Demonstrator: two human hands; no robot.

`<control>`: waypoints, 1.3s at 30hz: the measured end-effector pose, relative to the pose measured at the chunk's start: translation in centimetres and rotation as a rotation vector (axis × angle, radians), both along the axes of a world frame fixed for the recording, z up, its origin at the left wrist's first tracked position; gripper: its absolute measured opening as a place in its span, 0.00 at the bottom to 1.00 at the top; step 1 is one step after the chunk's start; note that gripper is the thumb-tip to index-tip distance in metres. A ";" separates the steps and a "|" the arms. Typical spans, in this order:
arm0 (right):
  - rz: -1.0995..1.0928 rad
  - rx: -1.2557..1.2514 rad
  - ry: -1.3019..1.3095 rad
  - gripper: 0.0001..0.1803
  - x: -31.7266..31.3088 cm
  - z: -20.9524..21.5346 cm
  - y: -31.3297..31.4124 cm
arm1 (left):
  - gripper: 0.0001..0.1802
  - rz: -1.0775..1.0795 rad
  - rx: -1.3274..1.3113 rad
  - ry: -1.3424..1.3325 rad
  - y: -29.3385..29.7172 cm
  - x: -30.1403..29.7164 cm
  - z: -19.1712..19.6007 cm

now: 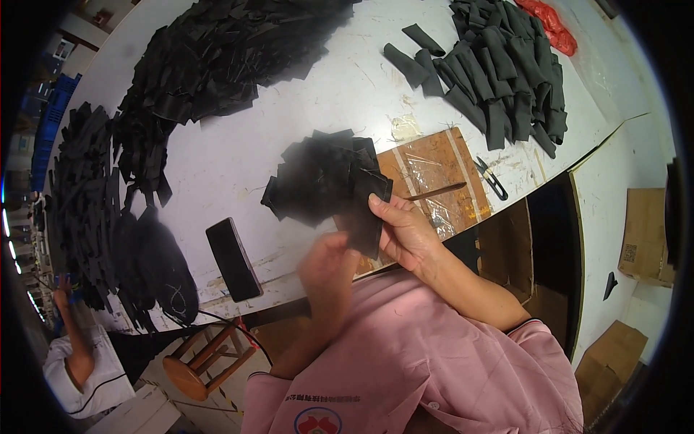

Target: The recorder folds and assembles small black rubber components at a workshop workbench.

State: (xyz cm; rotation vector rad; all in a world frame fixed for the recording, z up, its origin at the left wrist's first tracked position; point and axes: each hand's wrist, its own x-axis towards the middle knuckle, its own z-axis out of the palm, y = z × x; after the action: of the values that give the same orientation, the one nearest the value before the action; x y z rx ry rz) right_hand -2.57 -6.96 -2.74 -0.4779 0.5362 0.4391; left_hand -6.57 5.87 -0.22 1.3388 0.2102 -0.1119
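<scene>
My right hand (406,230) is closed on a black fabric piece (366,230), its thumb pressed on top near the upper right edge. Close by, at the piece's lower left side, is my left hand (325,269). Motion smears its fingers, so whether it pinches the cloth I cannot tell. Just beyond both hands, a small heap of black fabric pieces (318,173) lies on the white table. A brown taped board (436,163) sits to the right of that heap, with a thin, dark, pointed strip (442,191) across it. Black thread snips (491,179) rest beside the board's right edge.
A phone (233,259) lies left of my hands. Large piles of black fabric strips (217,61) cover the far left table, and dark grey fabric tubes (499,72) fill the far right, near a red plastic bag (551,25). A stool (188,376) and another person (83,354) are at lower left.
</scene>
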 end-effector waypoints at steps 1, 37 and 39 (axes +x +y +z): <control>0.000 -0.001 0.000 0.08 0.0 -0.1 0.0 | 0.05 0.000 -0.001 0.000 0.1 0.1 -0.1; 0.128 -0.151 -0.272 0.06 -2.7 2.0 -1.5 | 0.12 0.036 0.163 -0.240 -2.3 1.9 -1.9; 0.069 -0.286 -0.272 0.07 -2.7 1.7 -2.3 | 0.14 -0.159 -0.145 -0.073 -1.3 2.6 -0.2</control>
State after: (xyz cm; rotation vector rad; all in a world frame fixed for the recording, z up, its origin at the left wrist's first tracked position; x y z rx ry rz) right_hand -5.28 -9.24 -1.05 -0.8200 0.3203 0.3571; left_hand -4.01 4.57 -0.47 1.2118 0.0330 -0.2082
